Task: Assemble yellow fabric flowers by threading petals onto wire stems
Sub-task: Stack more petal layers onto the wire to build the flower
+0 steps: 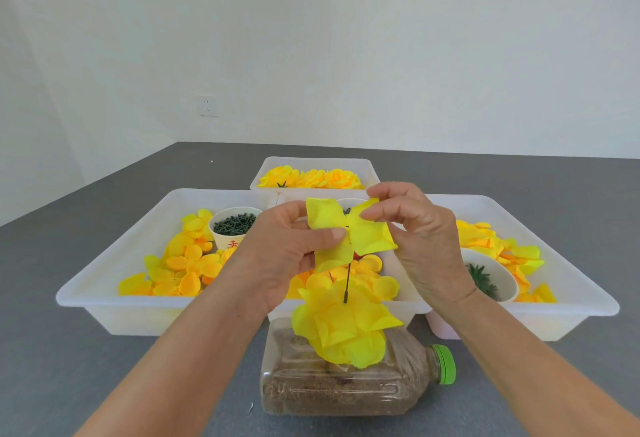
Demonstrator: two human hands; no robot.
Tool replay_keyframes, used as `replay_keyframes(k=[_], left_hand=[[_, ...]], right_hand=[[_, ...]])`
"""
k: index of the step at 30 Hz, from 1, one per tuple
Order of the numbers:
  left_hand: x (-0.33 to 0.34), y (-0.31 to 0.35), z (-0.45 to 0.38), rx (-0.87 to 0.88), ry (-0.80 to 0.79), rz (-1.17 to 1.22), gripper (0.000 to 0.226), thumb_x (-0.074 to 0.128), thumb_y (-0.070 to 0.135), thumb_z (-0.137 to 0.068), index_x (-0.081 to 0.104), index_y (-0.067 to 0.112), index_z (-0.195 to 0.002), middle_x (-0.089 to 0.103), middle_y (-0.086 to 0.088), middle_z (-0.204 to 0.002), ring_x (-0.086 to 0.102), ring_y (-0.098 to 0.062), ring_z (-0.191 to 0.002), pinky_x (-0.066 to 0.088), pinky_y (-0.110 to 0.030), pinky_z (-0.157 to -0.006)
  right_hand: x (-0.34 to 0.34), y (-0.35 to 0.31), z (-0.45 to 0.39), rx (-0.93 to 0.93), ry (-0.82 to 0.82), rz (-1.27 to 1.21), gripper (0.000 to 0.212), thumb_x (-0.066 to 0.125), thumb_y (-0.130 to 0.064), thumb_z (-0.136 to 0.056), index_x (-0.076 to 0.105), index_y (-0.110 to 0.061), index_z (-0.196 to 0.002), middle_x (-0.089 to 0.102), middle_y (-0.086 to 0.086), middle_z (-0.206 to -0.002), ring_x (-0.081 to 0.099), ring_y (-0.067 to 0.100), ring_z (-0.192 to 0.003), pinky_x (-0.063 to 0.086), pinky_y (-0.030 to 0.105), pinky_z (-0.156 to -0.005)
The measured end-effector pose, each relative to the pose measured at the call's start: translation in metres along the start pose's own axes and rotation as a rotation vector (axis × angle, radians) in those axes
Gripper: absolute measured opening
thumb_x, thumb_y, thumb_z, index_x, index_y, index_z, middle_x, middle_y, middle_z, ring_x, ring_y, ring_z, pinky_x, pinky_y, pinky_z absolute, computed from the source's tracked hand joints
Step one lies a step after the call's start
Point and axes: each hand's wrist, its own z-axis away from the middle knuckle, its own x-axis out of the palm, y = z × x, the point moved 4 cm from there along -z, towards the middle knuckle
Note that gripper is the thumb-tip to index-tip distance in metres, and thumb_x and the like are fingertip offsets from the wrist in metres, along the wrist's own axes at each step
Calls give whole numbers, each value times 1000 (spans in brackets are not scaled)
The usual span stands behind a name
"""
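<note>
Left hand grip: the left hand (277, 256) pinched a yellow petal piece (346, 232) between thumb and fingers, above the worktop's (69, 350) near edge.
Right hand grip: the right hand (415, 239) pinched the same petal piece at its right lobe.
Wire stem: a dark wire stem (347, 280) hung down from the petal piece's middle.
Below the hands: a stack of yellow petals (343, 325) lay on a plastic bottle (346, 388) resting on its side, green cap (445, 364) toward the right edge.
Left tray: a white tray (104, 298) held loose petals and a paper cup of dark green parts (234, 225).
Right tray: another white tray (571, 308) held petals and a bowl (498, 273), partly hidden by the right wrist.
Far tray: a tray (313, 162) toward the far edge held finished yellow flowers (311, 178).
</note>
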Motion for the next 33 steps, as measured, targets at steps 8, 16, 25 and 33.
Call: replay_keyframes(k=[8, 16, 25, 33], left_hand=[[-3, 4, 2, 120, 116, -48, 41, 69, -6, -71, 63, 1, -111, 71, -14, -98, 69, -24, -80, 59, -30, -66], [0, 2, 3, 78, 112, 4, 13, 63, 10, -84, 69, 6, -95, 74, -10, -85, 70, -18, -70, 58, -26, -59], [8, 1, 4, -133, 13, 224, 18, 51, 22, -92, 64, 13, -99, 70, -1, -69, 66, -14, -57, 53, -23, -50], [12, 1, 4, -120, 75, 129, 16, 52, 18, -93, 65, 9, -95, 66, -9, -81, 63, -20, -68, 55, -29, -59]], right_hand=[[6, 14, 9, 622, -36, -611, 36, 63, -43, -77, 65, -16, -100, 73, 4, -82, 67, 17, -67, 52, 32, -61], [8, 8, 12, 653, -112, -492, 26, 71, -25, -54, 70, -13, -77, 72, 4, -73, 67, 15, -63, 53, 24, -53], [13, 8, 14, 789, -185, -726, 33, 65, -19, -63, 64, -8, -95, 63, 11, -86, 58, 16, -69, 49, 23, -54], [9, 4, 12, 767, -233, -650, 42, 72, -18, -55, 71, -7, -95, 73, 13, -95, 70, 25, -80, 58, 33, -71]])
